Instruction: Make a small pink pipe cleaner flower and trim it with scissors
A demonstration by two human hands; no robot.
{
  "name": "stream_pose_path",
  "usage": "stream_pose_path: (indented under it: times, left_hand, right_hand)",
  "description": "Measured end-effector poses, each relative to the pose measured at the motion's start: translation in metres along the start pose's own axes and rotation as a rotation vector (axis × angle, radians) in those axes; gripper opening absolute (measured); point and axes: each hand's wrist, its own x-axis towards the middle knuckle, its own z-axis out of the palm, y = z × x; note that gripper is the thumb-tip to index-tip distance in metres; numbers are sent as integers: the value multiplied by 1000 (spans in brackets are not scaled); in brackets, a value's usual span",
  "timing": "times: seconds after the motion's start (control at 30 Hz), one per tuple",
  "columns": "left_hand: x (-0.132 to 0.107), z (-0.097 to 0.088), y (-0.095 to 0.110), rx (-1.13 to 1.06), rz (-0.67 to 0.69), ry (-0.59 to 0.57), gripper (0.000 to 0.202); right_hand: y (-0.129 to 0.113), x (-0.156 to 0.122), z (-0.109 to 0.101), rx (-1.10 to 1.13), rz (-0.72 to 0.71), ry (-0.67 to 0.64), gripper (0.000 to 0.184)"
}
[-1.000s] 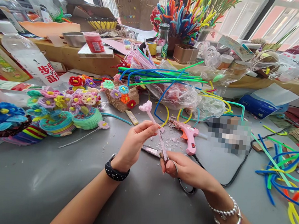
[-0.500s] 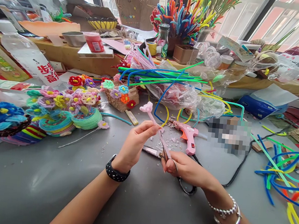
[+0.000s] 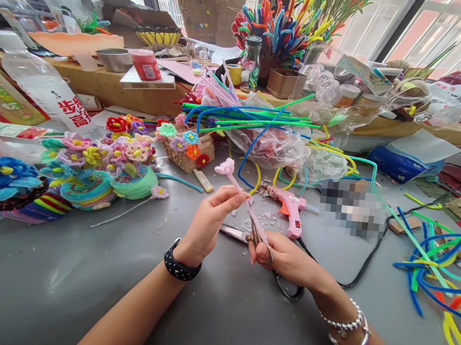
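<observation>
My left hand [image 3: 211,217] pinches the pink fuzzy stem of a pipe-cleaner flower [image 3: 225,166], whose bloom stands up above the fingertips. The stem slants down to the right toward my right hand [image 3: 281,256]. That hand is closed around a pair of scissors [image 3: 258,231], with the blades lying along the lower stem. Whether the blades are cutting into it I cannot tell. Beneath the right hand, a flat metal blade [image 3: 233,232] rests on the table, partly hidden. Just beyond sits a pink glue gun [image 3: 292,209] on its side, among pale scraps [image 3: 267,217].
Flower-decorated pots [image 3: 89,188] and a small woven basket [image 3: 194,149] stand at the left. Behind lie bundled green and blue pipe cleaners [image 3: 253,114] on plastic bags. More loose pipe cleaners [image 3: 439,260] spread at the right. A black cord [image 3: 365,263] crosses the table beside my right hand.
The scissor blades have shifted slightly against the lower stem, and more pink shows beside them. The flower has tilted a little to the left; both hands stay almost in place.
</observation>
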Motion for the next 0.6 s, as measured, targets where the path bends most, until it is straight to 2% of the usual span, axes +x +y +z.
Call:
stream_pose_path:
  times: [0.37, 0.6]
  left_hand:
    - [0, -1, 0, -23, 34, -13, 5]
    - [3, -2, 2, -159, -30, 67, 6]
  right_hand:
    - [-4, 3, -2, -13, 25, 120, 55]
    - [-2, 2, -7, -18, 54, 117, 56]
